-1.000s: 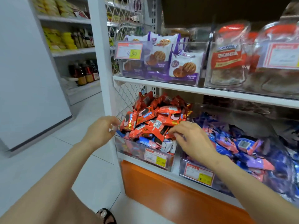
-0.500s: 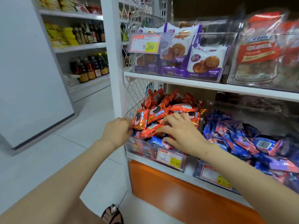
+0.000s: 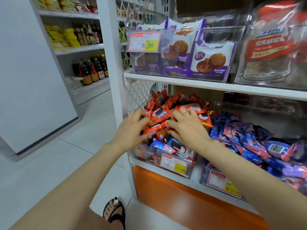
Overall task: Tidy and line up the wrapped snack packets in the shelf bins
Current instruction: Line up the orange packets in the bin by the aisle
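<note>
The left hand (image 3: 131, 130), earlier at the side of the clear bin (image 3: 144, 153), is now curling its fingers round red packets (image 3: 160, 113) at frame centre. The right hand (image 3: 187, 128) is pressing spread fingers onto the same heap, which is sitting piled in that bin.
</note>
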